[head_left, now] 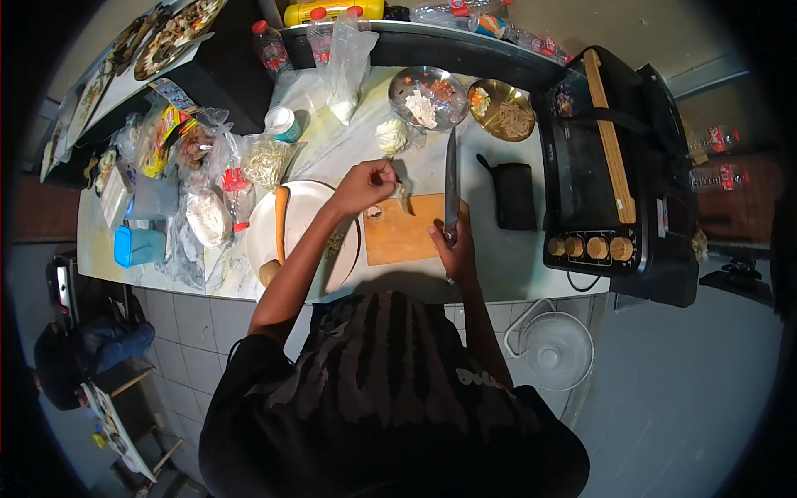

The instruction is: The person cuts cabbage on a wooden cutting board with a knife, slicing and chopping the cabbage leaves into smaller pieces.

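My left hand [364, 191] is above the upper left edge of the wooden cutting board [403, 245], its fingers pinched on a thin, pale piece of food [403, 197] that hangs down over the board. I cannot make out what kind of food it is. In my right hand [455, 251], at the board's right side, is a kitchen knife [452, 178], its long blade pointing away from me. A small pale round piece [374, 212] lies near the board's left edge. Beyond my left hand sits a cut cabbage [392, 136].
Left of the board, a large plate [349, 259] holds a carrot [281, 224]. Two metal plates of cut food [427, 76] [498, 131] stand at the back. Right are a black pouch [515, 196] and a toaster oven [618, 166]. Bean sprouts [267, 162] lie left.
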`<state>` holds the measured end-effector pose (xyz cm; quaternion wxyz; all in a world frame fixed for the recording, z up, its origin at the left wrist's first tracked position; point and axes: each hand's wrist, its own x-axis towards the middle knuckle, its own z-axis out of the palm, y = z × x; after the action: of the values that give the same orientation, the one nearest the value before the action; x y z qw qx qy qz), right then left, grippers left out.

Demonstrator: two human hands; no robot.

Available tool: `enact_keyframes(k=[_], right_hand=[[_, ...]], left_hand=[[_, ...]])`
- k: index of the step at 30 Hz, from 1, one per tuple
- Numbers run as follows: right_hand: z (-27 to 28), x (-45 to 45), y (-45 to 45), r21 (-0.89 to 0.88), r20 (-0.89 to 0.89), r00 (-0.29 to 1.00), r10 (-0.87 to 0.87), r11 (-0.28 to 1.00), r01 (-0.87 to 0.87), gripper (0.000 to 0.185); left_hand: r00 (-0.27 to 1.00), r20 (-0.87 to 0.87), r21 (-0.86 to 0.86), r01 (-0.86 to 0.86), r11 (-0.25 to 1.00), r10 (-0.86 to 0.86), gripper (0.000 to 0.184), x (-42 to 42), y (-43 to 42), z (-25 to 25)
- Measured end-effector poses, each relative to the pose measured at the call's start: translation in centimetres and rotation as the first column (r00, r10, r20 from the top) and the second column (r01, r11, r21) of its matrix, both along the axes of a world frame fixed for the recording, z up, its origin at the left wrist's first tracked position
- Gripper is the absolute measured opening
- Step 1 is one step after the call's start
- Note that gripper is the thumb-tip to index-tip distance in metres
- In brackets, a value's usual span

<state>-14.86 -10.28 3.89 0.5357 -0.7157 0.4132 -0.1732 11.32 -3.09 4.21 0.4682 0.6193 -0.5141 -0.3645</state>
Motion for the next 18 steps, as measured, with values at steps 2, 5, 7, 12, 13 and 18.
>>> enact_keyframes(k=[2, 5, 7, 12, 13, 18], right_hand=[[-1.8, 1.3, 0.2, -0.040, 0.214, 0.976, 0.030, 0.999, -0.021, 0.042], [-2.6, 3.0, -1.0, -0.027, 0.432, 0.895, 0.111, 0.994, -0.110, 0.054], [-1.7, 3.1, -1.0, 0.027, 0.456, 0.876, 0.156, 0.982, -0.189, 0.060], [0.4, 3.6, 0.7, 0.162, 0.439, 0.894, 0.090, 0.971, -0.178, 0.043], [0.2, 3.7, 0.9, 0.030, 0.390, 0.916, 0.092, 0.993, -0.112, 0.040], [0.1, 3.6, 0.5, 0.347, 0.345, 0.914, -0.213, 0.934, 0.086, 0.044]], left_hand=[[0.952, -0.305, -0.083, -0.043, 0.996, 0.015, 0.006, -1.0, 0.1, -0.2], [0.503, -0.849, 0.099, -0.151, 0.983, 0.163, 0.007, -4.2, 0.8, 4.9], [0.667, -0.707, 0.120, -0.214, 0.969, 0.235, 0.006, -4.1, 1.0, 2.2], [0.810, -0.359, 0.241, -0.400, 0.884, 0.464, 0.013, -5.6, 2.3, 3.4], [0.830, -0.349, 0.241, -0.370, 0.897, 0.436, 0.016, -5.5, 2.5, 3.4], [0.897, -0.336, 0.242, -0.212, 0.947, 0.287, 0.018, -5.0, 3.7, 2.9]])
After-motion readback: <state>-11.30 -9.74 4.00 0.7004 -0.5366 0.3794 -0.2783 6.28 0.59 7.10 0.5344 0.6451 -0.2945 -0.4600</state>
